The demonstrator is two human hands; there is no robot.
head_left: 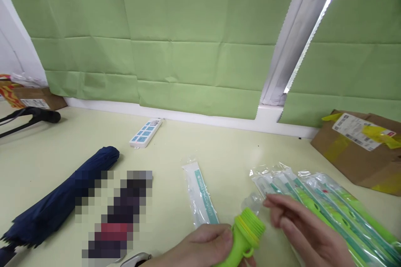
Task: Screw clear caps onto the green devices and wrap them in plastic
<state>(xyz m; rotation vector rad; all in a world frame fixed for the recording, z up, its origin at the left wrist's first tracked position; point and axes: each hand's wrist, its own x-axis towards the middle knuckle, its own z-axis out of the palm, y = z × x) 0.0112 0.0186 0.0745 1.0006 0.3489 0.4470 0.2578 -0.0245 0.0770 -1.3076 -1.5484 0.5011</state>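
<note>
My left hand (205, 244) is wrapped around a bright green, soft-looking squeeze bottle (247, 227) at the bottom centre. Its ridged, threaded neck points up and right, with no cap on it; a small loop sticks out at its side. The lower part is hidden by my fingers and the frame edge. Just right of the neck is my right hand (308, 227), fingers stretched out, thumb apart, nothing in it. A clear dome-shaped cap (252, 202) lies behind the neck, near my right fingertips. Beyond my left hand lies a clear packet with a white and teal card (200, 194).
Several clear packets of green items (332, 204) overlap on the right. Behind them sits a taped cardboard box (354, 150). A folded navy umbrella (69, 192), a pixelated dark object (125, 217) and a white power strip (146, 132) lie left. Green sheets (200, 41) cover the back.
</note>
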